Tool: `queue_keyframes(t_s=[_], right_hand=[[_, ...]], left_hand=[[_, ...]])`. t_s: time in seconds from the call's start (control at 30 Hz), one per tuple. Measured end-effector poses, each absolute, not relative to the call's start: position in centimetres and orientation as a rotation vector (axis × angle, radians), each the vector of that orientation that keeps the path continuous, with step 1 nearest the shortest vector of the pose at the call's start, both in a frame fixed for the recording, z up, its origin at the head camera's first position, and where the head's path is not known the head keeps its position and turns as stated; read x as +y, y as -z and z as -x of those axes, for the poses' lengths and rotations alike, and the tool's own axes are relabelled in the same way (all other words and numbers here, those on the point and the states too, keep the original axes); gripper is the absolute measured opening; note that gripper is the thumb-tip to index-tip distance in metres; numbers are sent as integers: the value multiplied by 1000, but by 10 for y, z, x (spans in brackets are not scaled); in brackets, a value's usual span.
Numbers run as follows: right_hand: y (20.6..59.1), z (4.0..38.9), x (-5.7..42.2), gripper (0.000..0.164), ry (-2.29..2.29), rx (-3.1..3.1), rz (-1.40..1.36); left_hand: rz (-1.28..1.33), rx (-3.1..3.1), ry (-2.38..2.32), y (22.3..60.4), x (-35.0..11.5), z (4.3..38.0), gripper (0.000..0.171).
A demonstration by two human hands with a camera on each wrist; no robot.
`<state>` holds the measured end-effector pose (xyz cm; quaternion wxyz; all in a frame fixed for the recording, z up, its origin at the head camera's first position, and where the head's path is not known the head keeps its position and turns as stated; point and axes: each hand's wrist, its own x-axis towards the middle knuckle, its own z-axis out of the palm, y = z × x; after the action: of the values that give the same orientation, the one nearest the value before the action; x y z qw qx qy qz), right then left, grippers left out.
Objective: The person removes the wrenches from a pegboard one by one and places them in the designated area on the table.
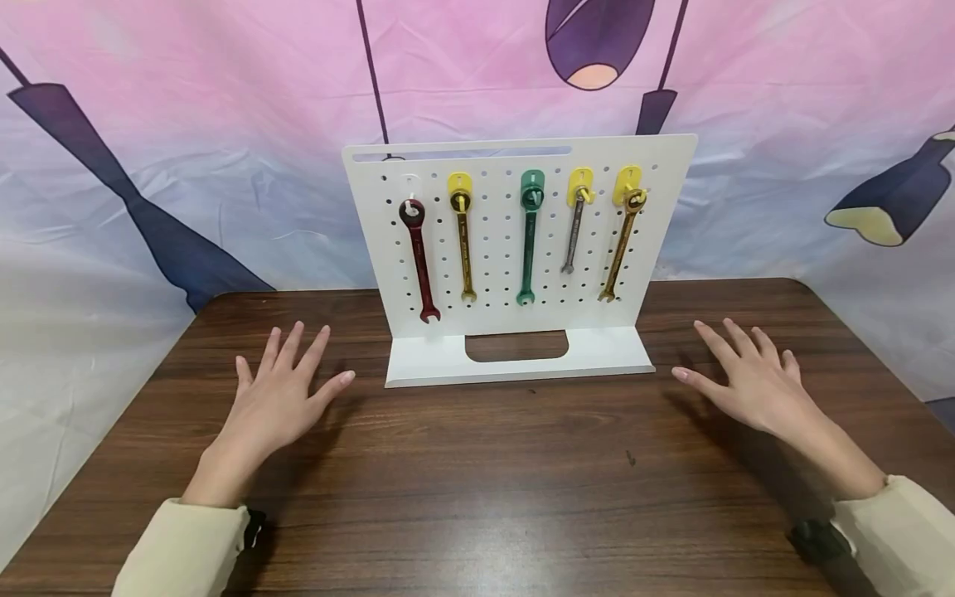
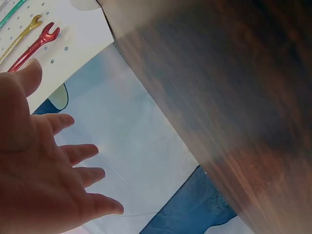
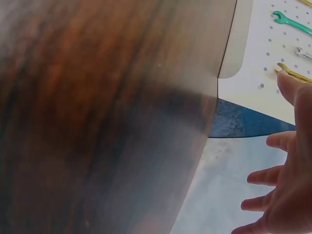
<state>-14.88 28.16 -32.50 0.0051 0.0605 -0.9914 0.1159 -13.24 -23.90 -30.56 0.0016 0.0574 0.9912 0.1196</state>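
A white pegboard stands upright on the table, with several wrenches hung in a row. From left to right hang a red wrench, a gold wrench, a green wrench, a short silver wrench and another gold wrench. My left hand, fingers spread, is held over the table left of the board and holds nothing. To the board's right my right hand is likewise spread and holds nothing. The left wrist view shows the red wrench's open end beyond the thumb.
Yellow, green and white hooks, such as the green hook, carry the wrenches. The board's white base has a cutout and rests on the dark wood table. Behind hangs a pink and blue printed cloth.
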Motion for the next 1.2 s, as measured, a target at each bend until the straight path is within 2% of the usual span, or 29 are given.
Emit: queue_keyframes(t_s=[0.3,0.67,1.2], right_hand=[[317,150,280,84,-434,-3045,-237],[302,163,282,73,-642,-2993,-427],[265,194,278,61,-902,-3015,-386]], left_hand=[[-232,3182,-490,302,-235,138,77],[-341,3208,-682,292,-232,155,68],[-348,3096,-963,274,-223,180,60]])
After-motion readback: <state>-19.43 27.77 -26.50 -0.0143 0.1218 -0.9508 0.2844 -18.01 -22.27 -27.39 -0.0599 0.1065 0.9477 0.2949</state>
